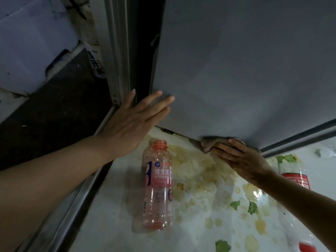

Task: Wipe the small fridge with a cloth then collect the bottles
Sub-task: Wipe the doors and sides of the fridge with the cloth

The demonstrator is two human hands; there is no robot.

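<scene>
The small fridge's grey raised lid (245, 70) fills the upper right, above a white surface (109, 224) smeared with yellowish stains and green bits. My left hand (134, 120) rests flat, fingers straight, against the lid's lower left corner. My right hand (240, 160) presses a grey-brown cloth (212, 142) with straight fingers against the lid's bottom edge. A clear uncapped bottle with a pink label (157, 184) lies on the white surface between my arms. A red-labelled bottle (294, 171) lies to the right, partly behind my right wrist. Another red-labelled bottle (307, 246) shows at the bottom right corner.
A metal rim (72, 206) runs along the fridge's left side. A dark floor (54, 110) lies beyond it, with a white box (31, 44) at the upper left and a metal frame (118, 51) beside the lid.
</scene>
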